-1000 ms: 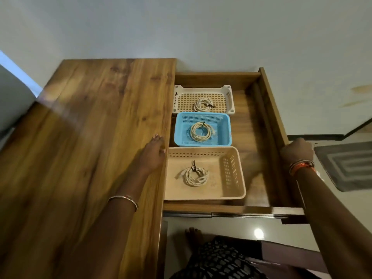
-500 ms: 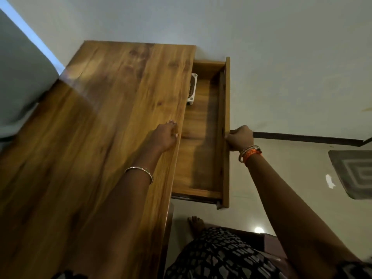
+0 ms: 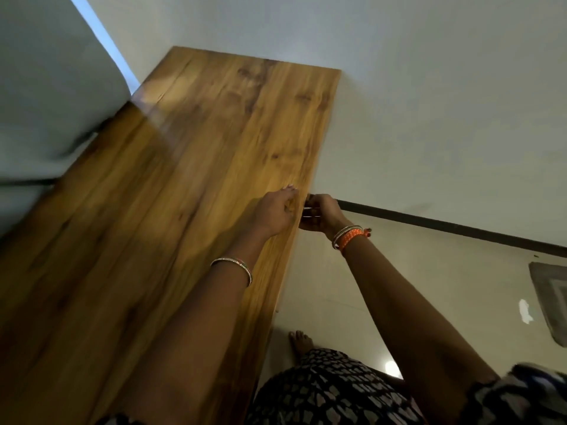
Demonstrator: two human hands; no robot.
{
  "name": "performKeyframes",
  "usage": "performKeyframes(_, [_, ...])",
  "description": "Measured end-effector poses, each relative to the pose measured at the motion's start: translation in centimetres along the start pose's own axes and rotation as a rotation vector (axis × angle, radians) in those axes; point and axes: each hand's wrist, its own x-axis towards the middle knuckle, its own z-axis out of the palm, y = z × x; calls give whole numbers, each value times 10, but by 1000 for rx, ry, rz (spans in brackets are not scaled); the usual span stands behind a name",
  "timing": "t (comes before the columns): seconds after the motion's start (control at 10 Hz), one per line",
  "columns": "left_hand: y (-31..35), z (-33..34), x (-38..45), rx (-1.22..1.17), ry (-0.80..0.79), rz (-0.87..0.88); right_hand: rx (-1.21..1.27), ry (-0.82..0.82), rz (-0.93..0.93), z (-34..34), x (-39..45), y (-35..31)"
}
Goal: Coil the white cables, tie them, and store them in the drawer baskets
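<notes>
Right hand (image 3: 320, 214) curled against tabletop (image 3: 190, 185) edge.

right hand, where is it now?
Head view: the right hand is at the right edge of the wooden tabletop, about mid-frame, just right of the left hand, which rests on that edge.

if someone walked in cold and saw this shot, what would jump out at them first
The long wooden tabletop fills the left and middle of the view, running away toward the pale wall. At its right edge the two hands meet: the left hand rests on the wood, and the right hand, with orange and silver bangles at its wrist, curls at the table's side. No drawer, basket or cable shows.
</notes>
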Motion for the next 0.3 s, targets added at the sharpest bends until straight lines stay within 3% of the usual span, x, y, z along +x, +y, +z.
performKeyframes(0.1, [-2, 1, -2, -19, 18, 4, -17, -58, 17, -3, 1, 1])
performKeyframes(0.2, [-4, 2, -22, -103, 122, 4, -358, 17, -105, 8, -4, 4])
performKeyframes(0.3, [-22, 6, -52, -92, 416, -66, -919, 268, -497, 42, -21, 16])
